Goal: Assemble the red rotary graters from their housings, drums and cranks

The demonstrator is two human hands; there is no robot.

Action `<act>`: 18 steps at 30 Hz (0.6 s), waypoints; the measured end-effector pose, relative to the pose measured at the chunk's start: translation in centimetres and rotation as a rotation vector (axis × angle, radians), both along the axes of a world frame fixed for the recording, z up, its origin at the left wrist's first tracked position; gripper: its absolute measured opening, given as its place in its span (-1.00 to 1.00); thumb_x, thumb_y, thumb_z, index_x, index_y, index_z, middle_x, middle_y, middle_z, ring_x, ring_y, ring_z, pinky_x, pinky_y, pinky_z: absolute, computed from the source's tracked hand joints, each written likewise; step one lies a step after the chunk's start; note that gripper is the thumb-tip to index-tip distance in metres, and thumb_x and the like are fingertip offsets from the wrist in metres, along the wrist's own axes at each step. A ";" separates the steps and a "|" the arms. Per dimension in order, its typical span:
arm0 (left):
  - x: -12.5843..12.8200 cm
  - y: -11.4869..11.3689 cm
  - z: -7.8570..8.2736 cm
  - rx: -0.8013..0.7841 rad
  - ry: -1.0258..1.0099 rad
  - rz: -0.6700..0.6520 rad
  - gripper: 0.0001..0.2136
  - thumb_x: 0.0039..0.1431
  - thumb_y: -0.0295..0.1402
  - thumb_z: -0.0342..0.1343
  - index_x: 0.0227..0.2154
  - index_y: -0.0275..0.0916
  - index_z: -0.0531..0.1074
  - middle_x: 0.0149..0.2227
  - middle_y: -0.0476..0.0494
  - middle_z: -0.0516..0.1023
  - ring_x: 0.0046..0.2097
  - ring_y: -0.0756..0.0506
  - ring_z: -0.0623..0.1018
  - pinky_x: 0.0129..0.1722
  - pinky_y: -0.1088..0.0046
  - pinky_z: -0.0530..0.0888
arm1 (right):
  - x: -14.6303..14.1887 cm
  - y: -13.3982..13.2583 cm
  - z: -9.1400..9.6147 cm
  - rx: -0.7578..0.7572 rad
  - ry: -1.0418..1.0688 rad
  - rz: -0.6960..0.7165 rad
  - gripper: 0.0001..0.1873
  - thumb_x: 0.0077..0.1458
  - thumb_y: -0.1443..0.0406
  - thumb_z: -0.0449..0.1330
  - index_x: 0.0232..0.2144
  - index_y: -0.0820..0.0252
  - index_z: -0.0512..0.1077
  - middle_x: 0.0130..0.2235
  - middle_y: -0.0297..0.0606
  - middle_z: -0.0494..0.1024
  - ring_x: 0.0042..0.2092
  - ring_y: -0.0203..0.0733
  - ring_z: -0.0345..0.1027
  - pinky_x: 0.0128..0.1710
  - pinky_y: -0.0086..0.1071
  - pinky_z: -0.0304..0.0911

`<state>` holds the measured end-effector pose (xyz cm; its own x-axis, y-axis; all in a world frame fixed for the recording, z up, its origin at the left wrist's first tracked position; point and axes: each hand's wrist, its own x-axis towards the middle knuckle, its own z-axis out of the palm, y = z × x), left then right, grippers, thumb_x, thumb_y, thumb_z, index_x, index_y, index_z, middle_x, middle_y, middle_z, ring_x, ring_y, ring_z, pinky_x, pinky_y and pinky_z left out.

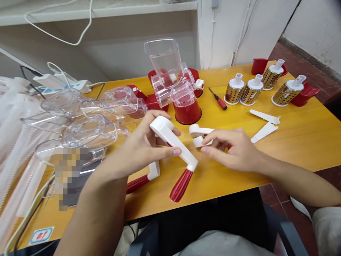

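My left hand [149, 142] is closed round a white crank handle [174, 140], tilted above the table with its ribbed red grip [181, 185] pointing down. My right hand [231, 149] has its thumb and index finger pinched at another white crank handle [197, 142], whose far part is hidden under the fingers. Just behind it lies a similar white crank handle [196, 130]. Below my left wrist, one more crank handle with a red grip [137, 184] rests on the table, partly covered.
A clear hopper [165, 57] on a red base [188, 112] stands at the back. Several metal grater drums [234, 90], a screwdriver [220, 99] and white flat pieces [265, 133] lie to the right. Clear housings [90, 129] and plastic-wrapped parts [18, 142] crowd the left.
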<state>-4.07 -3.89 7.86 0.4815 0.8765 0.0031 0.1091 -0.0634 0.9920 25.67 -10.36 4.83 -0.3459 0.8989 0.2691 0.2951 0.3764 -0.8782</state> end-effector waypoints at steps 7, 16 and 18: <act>-0.9 0.9 -1.6 -0.176 0.201 0.051 -0.49 0.08 -0.12 0.73 -0.09 -0.15 0.57 -0.17 -0.11 0.74 -0.21 -0.28 0.84 -0.28 0.14 0.90 | 8.2 4.2 3.7 0.033 -0.400 -0.274 -0.74 0.44 0.13 0.34 -0.23 0.17 0.68 -0.45 -0.34 0.63 -0.43 -0.35 0.39 -0.35 -0.35 0.19; -0.8 1.5 -2.6 0.266 0.766 0.126 -0.46 0.25 -0.05 0.35 0.22 -0.18 0.55 -0.13 -0.17 0.69 -0.14 -0.33 0.72 -0.09 0.08 0.70 | 16.4 5.4 4.4 -0.306 -1.018 -0.268 -0.70 0.35 0.14 0.47 0.05 0.10 0.75 -0.05 -0.18 0.83 -0.16 -0.13 0.63 -0.11 -0.24 0.36; -0.8 1.4 -2.9 0.391 0.868 0.131 -0.44 0.28 -0.07 0.27 0.26 -0.23 0.58 0.12 -0.38 0.72 0.08 -0.46 0.73 0.16 -0.10 0.69 | 17.7 5.5 3.8 -0.268 -1.027 -0.265 -0.66 0.32 0.14 0.50 0.09 0.09 0.75 0.01 -0.17 0.83 -0.09 -0.10 0.66 -0.09 -0.24 0.38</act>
<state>-4.83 -2.53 4.96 0.3516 0.9361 -0.0044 0.8252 -0.3078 0.4736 43.37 -4.89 8.63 -0.0807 0.9641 -0.2529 0.9771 0.0264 -0.2110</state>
